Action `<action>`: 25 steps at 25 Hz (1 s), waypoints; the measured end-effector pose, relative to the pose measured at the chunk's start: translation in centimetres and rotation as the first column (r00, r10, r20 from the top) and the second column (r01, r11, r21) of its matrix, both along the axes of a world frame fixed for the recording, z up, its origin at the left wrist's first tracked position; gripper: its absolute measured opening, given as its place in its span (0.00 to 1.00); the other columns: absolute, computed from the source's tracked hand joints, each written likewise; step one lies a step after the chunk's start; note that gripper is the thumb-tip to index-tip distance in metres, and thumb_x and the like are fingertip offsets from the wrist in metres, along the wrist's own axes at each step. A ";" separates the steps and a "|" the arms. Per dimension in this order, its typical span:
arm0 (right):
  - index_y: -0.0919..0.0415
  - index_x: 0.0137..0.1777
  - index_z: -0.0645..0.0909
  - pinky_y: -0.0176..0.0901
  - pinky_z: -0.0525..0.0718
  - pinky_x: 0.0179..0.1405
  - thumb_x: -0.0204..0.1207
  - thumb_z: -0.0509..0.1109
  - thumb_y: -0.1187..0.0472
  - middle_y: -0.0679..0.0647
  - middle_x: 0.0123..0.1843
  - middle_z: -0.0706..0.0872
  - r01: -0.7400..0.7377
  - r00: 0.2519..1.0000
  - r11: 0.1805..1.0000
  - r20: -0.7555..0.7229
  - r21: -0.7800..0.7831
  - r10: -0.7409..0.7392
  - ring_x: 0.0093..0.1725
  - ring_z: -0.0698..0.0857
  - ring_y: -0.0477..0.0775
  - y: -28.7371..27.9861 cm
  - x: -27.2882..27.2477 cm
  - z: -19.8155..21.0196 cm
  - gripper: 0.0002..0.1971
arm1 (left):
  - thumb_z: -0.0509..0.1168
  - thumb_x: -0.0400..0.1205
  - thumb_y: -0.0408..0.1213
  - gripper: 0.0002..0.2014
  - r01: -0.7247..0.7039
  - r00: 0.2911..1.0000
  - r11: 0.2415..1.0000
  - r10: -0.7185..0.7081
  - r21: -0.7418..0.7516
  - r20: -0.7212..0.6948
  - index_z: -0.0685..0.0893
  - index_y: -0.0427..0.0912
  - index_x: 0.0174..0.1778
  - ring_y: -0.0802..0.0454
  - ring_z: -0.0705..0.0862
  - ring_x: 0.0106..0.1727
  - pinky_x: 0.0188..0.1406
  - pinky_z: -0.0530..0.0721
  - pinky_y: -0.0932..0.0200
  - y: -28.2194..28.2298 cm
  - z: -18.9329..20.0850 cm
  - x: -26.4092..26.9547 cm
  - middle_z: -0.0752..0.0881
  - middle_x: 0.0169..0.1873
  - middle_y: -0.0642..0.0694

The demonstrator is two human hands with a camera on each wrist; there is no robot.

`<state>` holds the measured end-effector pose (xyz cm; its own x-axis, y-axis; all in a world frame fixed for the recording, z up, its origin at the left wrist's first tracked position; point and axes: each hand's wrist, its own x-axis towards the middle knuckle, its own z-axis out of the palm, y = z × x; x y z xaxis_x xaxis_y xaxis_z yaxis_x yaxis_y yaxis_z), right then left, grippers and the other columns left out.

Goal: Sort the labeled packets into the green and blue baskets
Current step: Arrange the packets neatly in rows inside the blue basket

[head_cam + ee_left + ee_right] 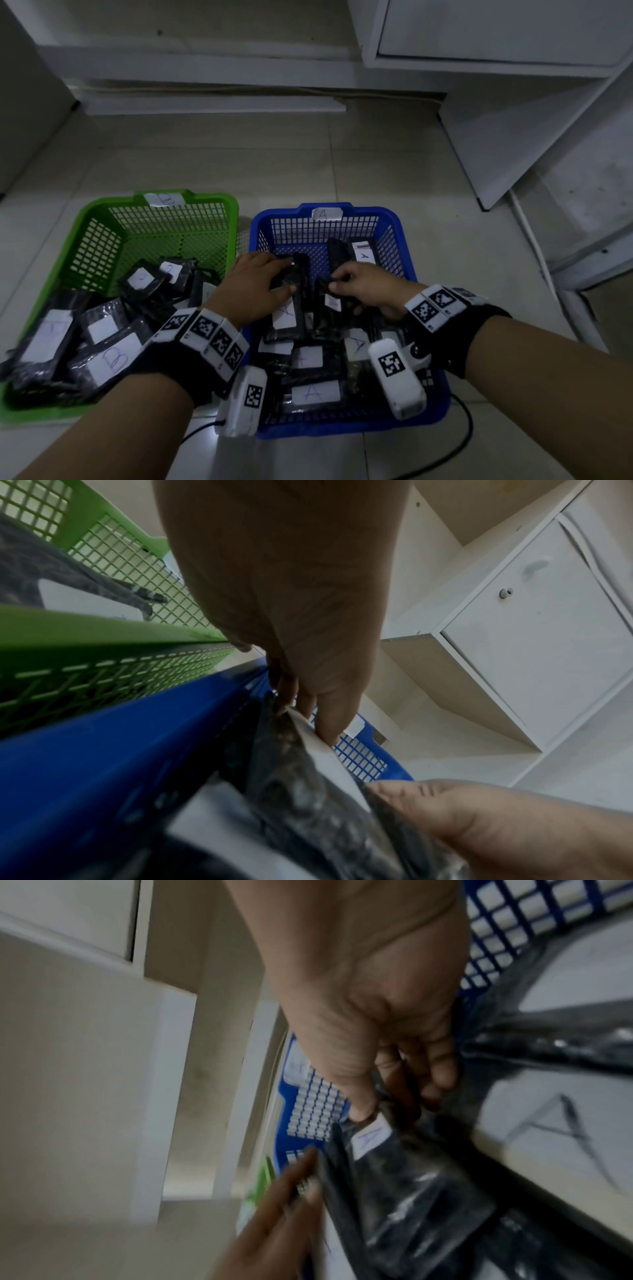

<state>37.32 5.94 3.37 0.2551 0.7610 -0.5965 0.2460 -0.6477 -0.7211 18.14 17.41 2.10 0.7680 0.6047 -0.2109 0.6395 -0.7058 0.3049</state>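
two baskets (191, 202) side by side on the floor (308, 161); packets (308, 356) in both.

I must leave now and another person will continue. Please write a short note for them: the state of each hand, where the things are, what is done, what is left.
Left hand: over the blue basket, gripping a black packet with a white label.
Right hand: also in the blue basket, pinching the top of a second packet.
Green basket, tagged B: holds a pile of packets, B readable on the nearest label.
Blue basket, tagged A: holds many packets, several labels read A.
Done: no loose packets show on the floor.
Left: the two held packets; the right one's label looks like A, the left one's is blurred.
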 end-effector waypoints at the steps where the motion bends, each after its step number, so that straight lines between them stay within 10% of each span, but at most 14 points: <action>1: 0.58 0.59 0.78 0.43 0.84 0.31 0.80 0.68 0.60 0.57 0.54 0.81 0.085 0.996 0.996 -0.016 0.029 -0.085 0.44 0.81 0.54 0.1 0.7 0.2 0.10 | 0.37 0.64 0.70 0.47 0.000 1.000 1.000 0.000 0.001 -0.003 0.69 0.52 0.77 0.47 0.67 0.73 0.75 0.61 0.51 0.0 0.1 0.0 0.74 0.70 0.48; 7: 0.62 0.73 0.74 0.38 0.76 0.49 0.80 0.59 0.72 0.65 0.67 0.80 -0.076 0.765 0.990 0.643 0.118 -0.018 0.55 0.82 0.61 2.4 5.4 1.3 0.21 | 0.37 0.63 0.70 0.47 -0.001 1.000 1.000 0.002 0.011 -0.028 0.68 0.53 0.77 0.47 0.67 0.74 0.78 0.59 0.46 -0.2 0.3 0.1 0.74 0.71 0.49; 10: 0.55 0.77 0.67 0.55 0.77 0.67 0.82 0.60 0.63 0.65 0.77 0.62 -0.175 0.702 0.984 0.705 0.032 0.102 0.68 0.74 0.69 2.1 3.4 0.1 0.23 | 0.39 0.62 0.71 0.47 -0.007 0.998 1.000 0.007 -0.005 -0.063 0.67 0.55 0.77 0.48 0.67 0.76 0.81 0.46 0.35 -0.4 0.9 0.2 0.72 0.71 0.51; 14: 0.56 0.63 0.77 0.55 0.77 0.67 0.74 0.72 0.56 0.60 0.80 0.56 -0.403 0.529 0.909 0.784 -0.105 0.325 0.71 0.68 0.68 0.8 2.4 -1.4 0.18 | 0.43 0.64 0.73 0.45 0.007 0.998 0.999 -0.010 -0.042 -0.063 0.66 0.56 0.77 0.51 0.70 0.75 0.77 0.33 0.33 -0.8 1.6 0.0 0.70 0.72 0.54; 19: 0.57 0.64 0.77 0.56 0.69 0.71 0.73 0.72 0.55 0.62 0.77 0.62 -0.400 0.382 0.901 0.863 -0.167 0.330 0.75 0.62 0.66 1.0 2.2 -1.1 0.20 | 0.37 0.63 0.73 0.48 0.047 0.996 0.998 -0.045 0.029 -0.074 0.66 0.55 0.77 0.51 0.67 0.77 0.77 0.30 0.35 -1.4 2.4 -0.2 0.72 0.73 0.53; 25: 0.64 0.59 0.81 0.54 0.82 0.63 0.78 0.68 0.59 0.63 0.58 0.85 -0.263 0.894 0.965 0.382 0.024 0.234 0.58 0.84 0.62 5.6 -1.5 -1.7 0.12 | 0.36 0.66 0.74 0.44 0.080 0.987 0.991 -0.063 0.111 -0.151 0.67 0.59 0.76 0.53 0.61 0.78 0.73 0.27 0.28 -1.6 2.8 -0.8 0.72 0.72 0.57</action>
<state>35.85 11.57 1.69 0.2448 0.8665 -0.4351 0.6521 -0.4792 -0.5875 17.29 15.84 4.90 0.7762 0.5764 -0.2556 0.6177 -0.7765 0.1248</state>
